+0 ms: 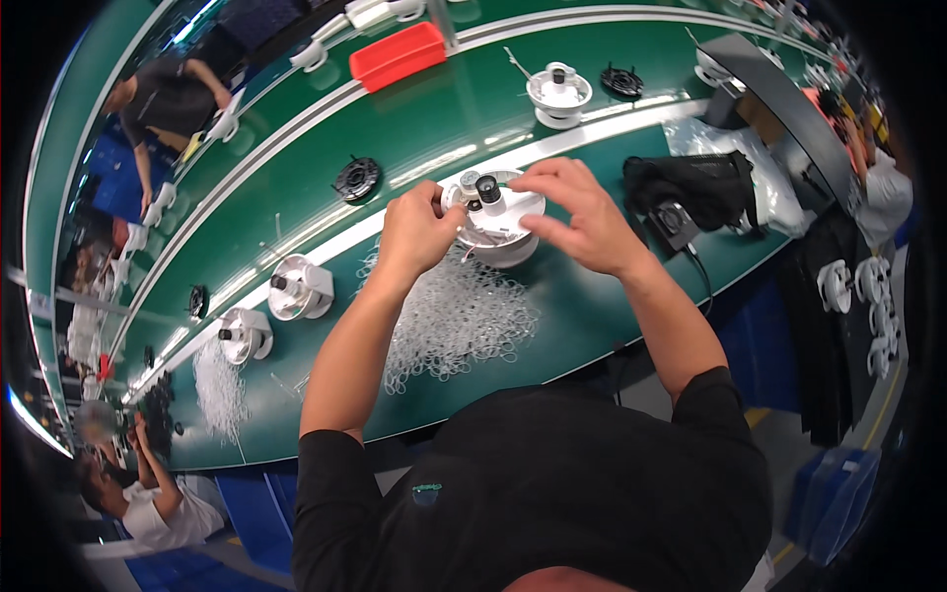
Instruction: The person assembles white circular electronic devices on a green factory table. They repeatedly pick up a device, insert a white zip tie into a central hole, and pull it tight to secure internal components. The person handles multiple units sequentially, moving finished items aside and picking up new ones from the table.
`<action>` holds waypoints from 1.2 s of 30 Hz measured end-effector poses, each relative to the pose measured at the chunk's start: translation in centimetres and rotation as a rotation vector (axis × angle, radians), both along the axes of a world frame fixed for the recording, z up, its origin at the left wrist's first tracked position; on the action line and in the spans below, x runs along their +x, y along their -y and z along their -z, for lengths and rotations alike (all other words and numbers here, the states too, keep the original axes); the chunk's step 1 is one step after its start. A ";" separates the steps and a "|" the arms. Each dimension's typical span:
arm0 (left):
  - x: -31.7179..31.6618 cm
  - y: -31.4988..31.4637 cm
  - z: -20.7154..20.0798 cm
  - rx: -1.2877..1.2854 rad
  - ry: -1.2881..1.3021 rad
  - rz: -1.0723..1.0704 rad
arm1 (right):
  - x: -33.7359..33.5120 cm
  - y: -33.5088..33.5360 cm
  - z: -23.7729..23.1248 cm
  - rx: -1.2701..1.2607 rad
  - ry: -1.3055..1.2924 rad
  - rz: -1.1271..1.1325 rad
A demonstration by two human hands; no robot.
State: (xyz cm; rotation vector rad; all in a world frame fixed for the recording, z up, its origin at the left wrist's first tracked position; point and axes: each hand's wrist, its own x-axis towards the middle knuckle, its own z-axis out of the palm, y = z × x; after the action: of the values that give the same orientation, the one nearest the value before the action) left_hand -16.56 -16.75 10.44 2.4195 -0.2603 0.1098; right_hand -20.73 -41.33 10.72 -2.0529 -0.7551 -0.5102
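White round housing [507, 225], open side up, beyond a heap of clear loops [454, 318]. Two-handed work on its interior appears underway: left hand [418, 229] curled at the rim, grip indeterminable; right hand [584, 223] spread wide. Continuing calls for steadiness.

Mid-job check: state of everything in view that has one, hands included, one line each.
White unit between the hands: upright, inner parts exposed.
Black cylinder: sticking up from the unit's top.
Left hand: fingers curled at the unit's left side, grip unclear.
Right hand: thumb and fingers spread at its right side.
Clear rings: loose, heaped.
Black bag: slack, lying down.
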 end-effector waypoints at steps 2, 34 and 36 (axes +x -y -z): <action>1.0 1.9 1.8 -0.027 -0.032 0.000 | -0.3 0.8 0.8 -0.108 0.008 0.020; -2.9 -3.5 4.1 -0.001 -0.165 0.281 | 0.5 0.4 5.0 -0.242 0.023 -0.087; -2.9 -3.0 4.0 0.027 -0.181 0.289 | 0.5 0.4 4.8 -0.298 0.046 -0.090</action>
State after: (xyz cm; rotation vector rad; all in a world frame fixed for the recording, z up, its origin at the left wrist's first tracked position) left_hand -19.49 -13.77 6.44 2.3709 -0.5259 -0.2429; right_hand -20.28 -41.76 5.89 -2.2735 -0.9964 -0.4144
